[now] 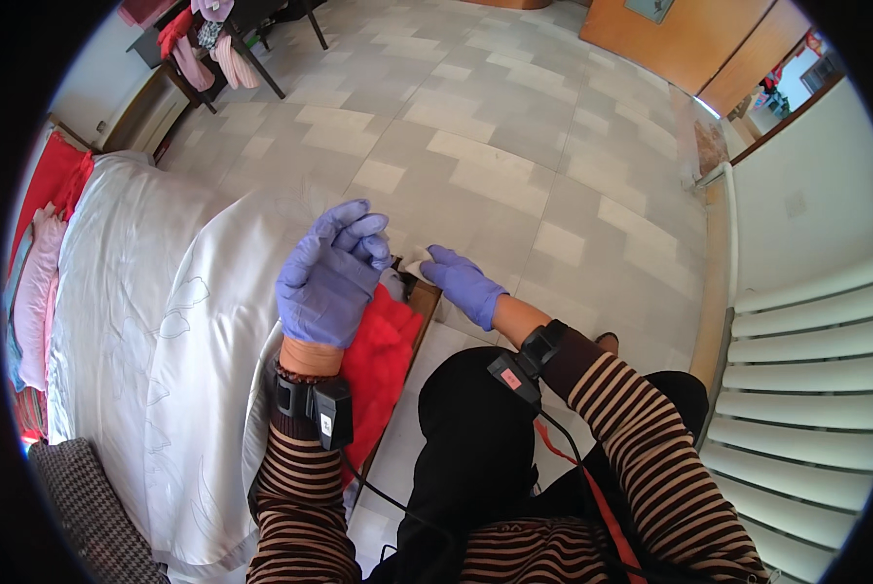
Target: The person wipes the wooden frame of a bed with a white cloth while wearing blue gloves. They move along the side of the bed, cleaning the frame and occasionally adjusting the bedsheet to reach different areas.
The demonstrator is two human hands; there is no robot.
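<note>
Both my hands wear thin purple gloves. My left hand [330,274] is raised palm up with loosely curled fingers over the edge of the bed, and I see nothing in it. Below it a white satin bedspread [210,306] is folded back, and a red fleecy cloth [381,343] shows along the bed's wooden side board [423,303]. My right hand [465,285] pinches a small white cloth [416,266] at the corner of that board. A grey item beside the corner is partly hidden by my left hand.
Pink pillows [40,299] and a houndstooth cloth [93,496] lie on the bed's left side. A white radiator [801,394] stands at the right wall. Far left, clothes hang on a dark chair [239,47]; a wooden door [670,33] is at the upper right.
</note>
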